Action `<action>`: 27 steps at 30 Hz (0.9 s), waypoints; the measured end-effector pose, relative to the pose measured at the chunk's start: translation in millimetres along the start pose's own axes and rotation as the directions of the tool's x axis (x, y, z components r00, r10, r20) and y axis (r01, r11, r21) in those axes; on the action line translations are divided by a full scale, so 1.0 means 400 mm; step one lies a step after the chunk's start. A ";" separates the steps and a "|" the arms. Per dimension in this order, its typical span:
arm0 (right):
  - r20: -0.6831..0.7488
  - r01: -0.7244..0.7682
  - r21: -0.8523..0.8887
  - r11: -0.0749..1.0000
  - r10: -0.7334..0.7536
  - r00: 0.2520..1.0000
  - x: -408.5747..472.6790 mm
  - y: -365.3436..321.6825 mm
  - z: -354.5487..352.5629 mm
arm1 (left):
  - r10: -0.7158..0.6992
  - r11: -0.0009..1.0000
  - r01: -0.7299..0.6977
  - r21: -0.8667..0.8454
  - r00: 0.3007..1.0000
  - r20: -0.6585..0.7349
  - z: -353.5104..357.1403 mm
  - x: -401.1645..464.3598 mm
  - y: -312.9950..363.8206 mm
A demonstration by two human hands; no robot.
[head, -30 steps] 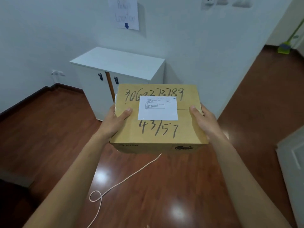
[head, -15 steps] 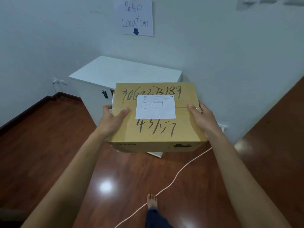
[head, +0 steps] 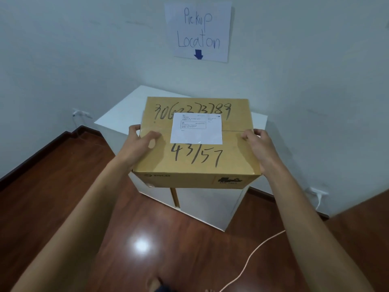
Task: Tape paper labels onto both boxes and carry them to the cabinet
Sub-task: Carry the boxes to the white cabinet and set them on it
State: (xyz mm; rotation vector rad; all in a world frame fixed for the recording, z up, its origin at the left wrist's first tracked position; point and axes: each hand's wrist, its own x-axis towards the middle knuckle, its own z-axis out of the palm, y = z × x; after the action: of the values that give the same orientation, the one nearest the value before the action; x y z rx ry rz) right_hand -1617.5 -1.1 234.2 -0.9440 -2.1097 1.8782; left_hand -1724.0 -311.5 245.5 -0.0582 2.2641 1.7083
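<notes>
1. I'm holding the brown cardboard box (head: 195, 161) with handwritten numbers on its lid in front of me, above the near edge of the low white cabinet (head: 117, 114). Whether its base is touching the cabinet top, I cannot tell.
2. My left hand (head: 140, 144) is gripping the left side, thumb lying across the lid and fingers curled round the edge. My right hand (head: 257, 147) is gripping the right side the same way.
3. The white printed paper label (head: 196, 128) is sitting flat on the lid, between the two lines of numbers.
4. The box's long axis is running left to right across my view, parallel with the wall. The writing is reading upright to me, so its top edge is pointing at the wall and the handwritten paper pickup sign (head: 199, 30).
5. Step in hand, as I judge it: setting the box down. I'm wanting to keep it level, lower it squarely onto the top, then push it well in before letting go.
6. A pale cord (head: 252, 253) is trailing on the glossy wooden floor (head: 52, 186) near my feet; worth minding.
</notes>
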 end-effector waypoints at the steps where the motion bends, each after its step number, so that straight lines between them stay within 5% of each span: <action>1: -0.003 -0.004 0.007 1.000 0.004 1.000 0.025 -0.012 0.031 | -0.005 1.000 0.005 0.012 1.000 0.008 -0.022 0.041 0.005; 15: -0.096 0.032 0.102 0.994 -0.022 0.995 0.288 -0.147 0.479 | -0.019 1.000 0.018 0.007 0.983 0.185 -0.340 0.607 0.075; 27: -0.106 0.023 0.092 0.995 -0.013 0.994 0.477 -0.148 0.666 | -0.061 0.993 0.039 0.114 0.979 0.194 -0.379 0.926 0.056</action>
State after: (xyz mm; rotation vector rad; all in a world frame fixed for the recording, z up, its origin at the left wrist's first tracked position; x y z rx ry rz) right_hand -1924.6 -119.7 183.7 -0.9774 -1.9464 1.8575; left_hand -2114.5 -393.0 206.1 0.0745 2.1854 1.4906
